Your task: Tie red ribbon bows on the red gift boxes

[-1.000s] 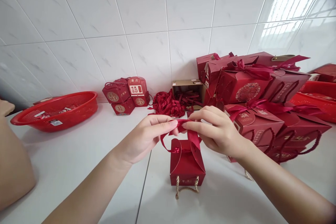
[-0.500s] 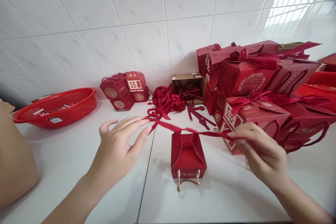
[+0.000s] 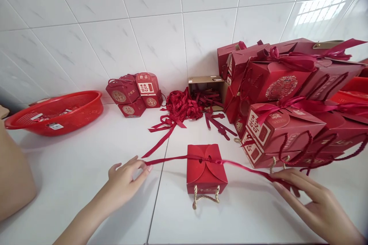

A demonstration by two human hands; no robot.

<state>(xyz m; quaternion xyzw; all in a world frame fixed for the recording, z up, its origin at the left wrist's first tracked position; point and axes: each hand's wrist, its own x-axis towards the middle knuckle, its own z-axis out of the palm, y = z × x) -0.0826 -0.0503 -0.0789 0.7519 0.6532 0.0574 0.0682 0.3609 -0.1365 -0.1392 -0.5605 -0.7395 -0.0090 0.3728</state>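
Observation:
A small red gift box stands on the white table in front of me, its curved top flaps folded together and a cream rope handle hanging at its near side. A red ribbon passes through the holes in the flaps and stretches out to both sides, with a knot on top. My left hand pinches the left end of the ribbon between thumb and fingers. On the right, the other end is held in my right hand, thumb and fingers closed on it.
Red boxes with bows are stacked at the right. A heap of ribbons and an open carton lie by the tiled wall. Small boxes stand at back left, beside a red plastic basket.
Both hands have moved lower and farther apart, pulling the ribbon out to the sides. The box's flaps have come down flat and closed, with the ribbon drawn tight against them.

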